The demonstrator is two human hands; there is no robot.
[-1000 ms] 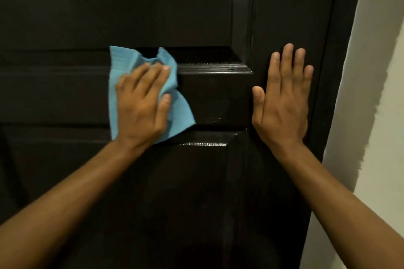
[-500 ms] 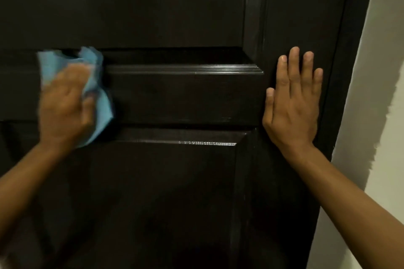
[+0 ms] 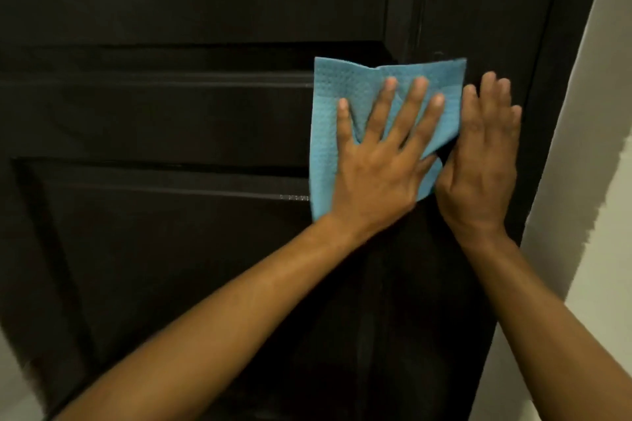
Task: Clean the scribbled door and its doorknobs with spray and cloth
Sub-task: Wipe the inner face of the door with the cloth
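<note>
wipe rail | left hand flat, grip released, pressing cloth on door | right hand flat beside cloth, bracing | keep even pressure, overlap strokes

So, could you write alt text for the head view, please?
A left hand presses a blue cloth flat on a dark panelled door, fingers spread. The right hand rests flat on the door beside it, at the cloth's right edge. A pale wall stands at right.
</note>
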